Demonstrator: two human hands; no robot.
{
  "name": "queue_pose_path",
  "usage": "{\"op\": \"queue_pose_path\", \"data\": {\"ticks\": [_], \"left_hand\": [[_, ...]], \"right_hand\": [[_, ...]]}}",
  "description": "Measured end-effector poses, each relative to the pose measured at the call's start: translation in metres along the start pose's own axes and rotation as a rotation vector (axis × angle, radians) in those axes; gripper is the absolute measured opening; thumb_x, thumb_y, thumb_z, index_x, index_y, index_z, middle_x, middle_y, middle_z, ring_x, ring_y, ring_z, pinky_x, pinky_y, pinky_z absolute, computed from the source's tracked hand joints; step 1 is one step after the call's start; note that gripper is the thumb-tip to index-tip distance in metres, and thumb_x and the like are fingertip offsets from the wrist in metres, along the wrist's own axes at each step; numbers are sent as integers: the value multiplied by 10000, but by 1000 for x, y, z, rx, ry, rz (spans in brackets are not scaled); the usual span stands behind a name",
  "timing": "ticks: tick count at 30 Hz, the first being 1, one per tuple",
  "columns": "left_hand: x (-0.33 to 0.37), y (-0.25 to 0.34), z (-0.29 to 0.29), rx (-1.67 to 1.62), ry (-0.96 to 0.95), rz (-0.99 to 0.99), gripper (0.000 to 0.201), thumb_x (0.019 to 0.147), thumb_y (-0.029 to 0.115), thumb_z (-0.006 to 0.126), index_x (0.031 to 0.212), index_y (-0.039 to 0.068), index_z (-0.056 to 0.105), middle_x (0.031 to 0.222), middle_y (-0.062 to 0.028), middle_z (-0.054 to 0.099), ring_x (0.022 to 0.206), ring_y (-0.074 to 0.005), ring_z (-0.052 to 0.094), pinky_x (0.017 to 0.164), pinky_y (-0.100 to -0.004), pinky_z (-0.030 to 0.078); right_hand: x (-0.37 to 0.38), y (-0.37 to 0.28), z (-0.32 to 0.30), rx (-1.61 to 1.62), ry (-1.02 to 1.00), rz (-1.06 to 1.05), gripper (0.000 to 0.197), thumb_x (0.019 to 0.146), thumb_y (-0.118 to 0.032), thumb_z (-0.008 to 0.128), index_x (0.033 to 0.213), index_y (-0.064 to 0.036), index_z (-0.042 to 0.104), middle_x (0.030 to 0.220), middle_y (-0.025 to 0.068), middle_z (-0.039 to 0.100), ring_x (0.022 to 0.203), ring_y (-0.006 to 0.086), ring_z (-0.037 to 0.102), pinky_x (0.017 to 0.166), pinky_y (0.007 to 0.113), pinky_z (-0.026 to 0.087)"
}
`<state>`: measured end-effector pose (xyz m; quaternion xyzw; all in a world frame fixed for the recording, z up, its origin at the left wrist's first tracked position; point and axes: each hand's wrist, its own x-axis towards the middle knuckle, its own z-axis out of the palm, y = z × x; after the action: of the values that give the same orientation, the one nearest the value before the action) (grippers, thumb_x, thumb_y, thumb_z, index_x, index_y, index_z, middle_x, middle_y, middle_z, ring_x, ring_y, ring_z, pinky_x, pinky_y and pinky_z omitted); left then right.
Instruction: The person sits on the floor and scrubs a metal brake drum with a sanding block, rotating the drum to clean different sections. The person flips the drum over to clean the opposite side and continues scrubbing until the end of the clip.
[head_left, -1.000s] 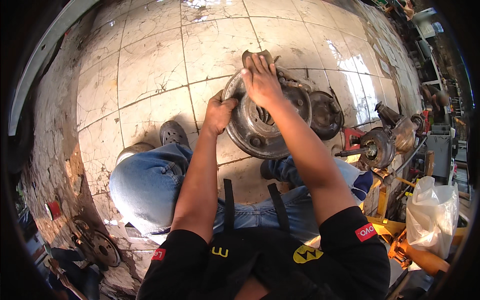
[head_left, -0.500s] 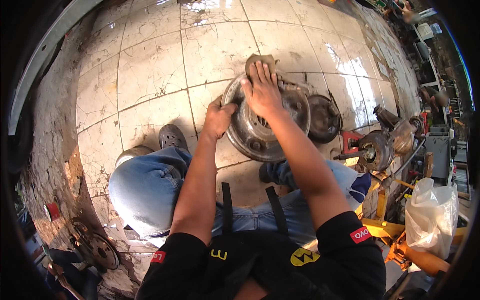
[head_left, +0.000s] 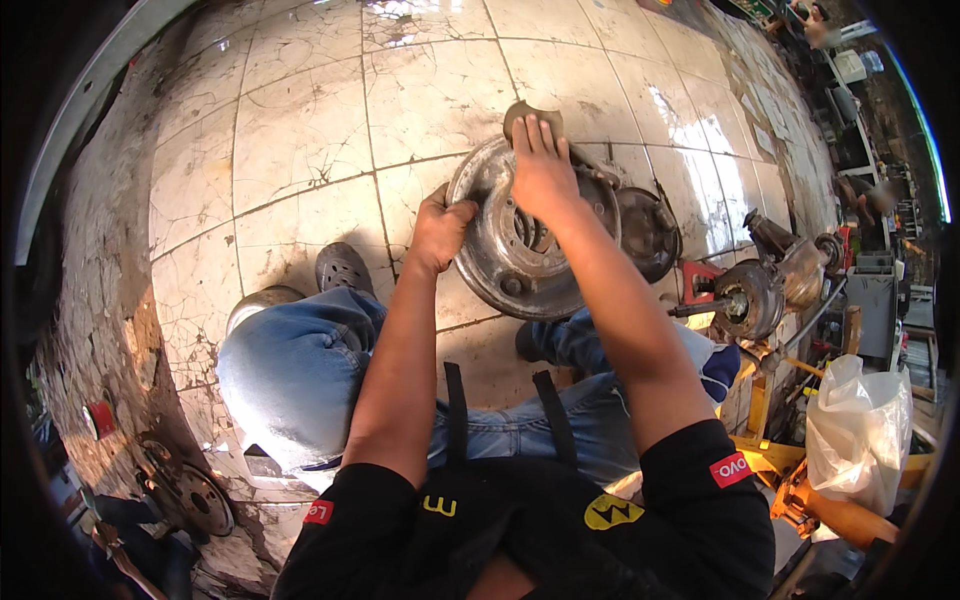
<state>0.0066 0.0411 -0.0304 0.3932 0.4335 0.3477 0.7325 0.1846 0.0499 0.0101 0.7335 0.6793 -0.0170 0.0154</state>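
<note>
A round, worn metal brake backing plate point(head_left: 492, 278) with a large central opening is tilted up off the floor between my feet. My left hand point(head_left: 443, 232) is closed around its left rim, the thumb over the face. At the far edge of the plate, my right hand point(head_left: 545, 172) presses a brown, curved-edged piece of sandpaper point(head_left: 531, 107) with straight fingers. Most of the sheet's near part is hidden under those fingers. The right forearm passes over the plate's right side. A second dark round plate point(head_left: 655, 240) lies just to the right, partly covered by the first.
Cracked floor tiles point(head_left: 300, 130) spread ahead. To the right stand an axle part with a drum point(head_left: 750, 300), a red stand point(head_left: 697, 282), a yellow-orange jack point(head_left: 840, 505) and a clear plastic bag point(head_left: 858, 430). A rusty disc point(head_left: 205, 500) lies at the lower left.
My right hand has slid slightly forward and right along the plate's far edge, with the sandpaper moving along. More of the central opening shows. The left hand keeps its hold.
</note>
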Motion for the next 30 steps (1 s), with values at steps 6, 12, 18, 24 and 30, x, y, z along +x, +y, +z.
{"op": "queue_pose_path", "data": {"ticks": [6, 12, 18, 24, 30], "left_hand": [[0, 5, 2, 41, -23, -9, 338, 847, 58, 594, 1166, -54, 600, 1003, -120, 672, 850, -187, 619, 773, -290, 497], [-3, -1, 2, -60, 13, -1, 332, 861, 71, 591, 1164, -66, 598, 1019, -133, 672, 865, -192, 621, 783, -304, 501], [-4, 7, 4, 20, -16, -10, 351, 862, 76, 591, 1174, -84, 584, 1036, -153, 664, 871, -194, 623, 787, -304, 504], [0, 7, 2, 1, -49, -42, 362, 865, 70, 579, 1192, -85, 575, 1040, -157, 664, 890, -196, 620, 799, -300, 500], [-5, 4, 4, -61, 14, 5, 359, 860, 63, 573, 1189, -82, 579, 1031, -158, 665, 872, -203, 621, 789, -301, 499]], "right_hand": [[6, 5, -1, -135, -32, 12, 674, 897, -80, 434, 1510, 1, 165, 1584, 180, 171, 1461, 316, 198, 1180, 491, 166], [-5, 1, -7, -104, -119, 45, 688, 893, -79, 441, 1509, 11, 148, 1583, 174, 180, 1468, 311, 176, 1181, 489, 170], [15, 13, -24, -84, -269, 175, 751, 867, -55, 436, 1529, -24, 84, 1605, 140, 108, 1479, 286, 136, 1194, 493, 124], [-7, 14, -8, -123, -174, 98, 699, 904, -125, 428, 1525, -29, 123, 1596, 150, 143, 1470, 305, 168, 1183, 532, 121], [-4, 0, -15, -125, -217, 139, 691, 922, -116, 422, 1525, -16, 98, 1597, 161, 122, 1473, 317, 143, 1182, 557, 97]]}}
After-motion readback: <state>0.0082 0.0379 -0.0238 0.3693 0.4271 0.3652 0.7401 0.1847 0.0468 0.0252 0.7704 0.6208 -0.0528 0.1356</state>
